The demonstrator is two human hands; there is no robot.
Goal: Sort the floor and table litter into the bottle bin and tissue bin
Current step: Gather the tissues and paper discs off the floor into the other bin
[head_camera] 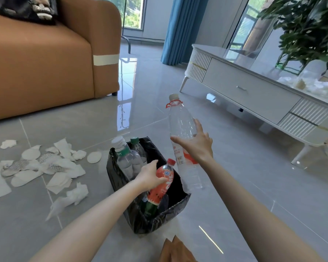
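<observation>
Two bottles (128, 159) in bin (159, 220), tissues (64, 167) on floor L. My L hand (150, 175) grips red bottle (156, 194) over bin; R hand (196, 146) grips clear bottle (180, 121) alongside.

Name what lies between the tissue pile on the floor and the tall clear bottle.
Head view: the black-lined bin, with two clear bottles inside, and the left hand gripping a red bottle.

Orange sofa (45, 63) along floor's left edge, black bag (25, 8) on top. Blue curtain (180, 29) at far edge. White drawer cabinet (250, 89) right, potted plant (307, 25) on top.
</observation>
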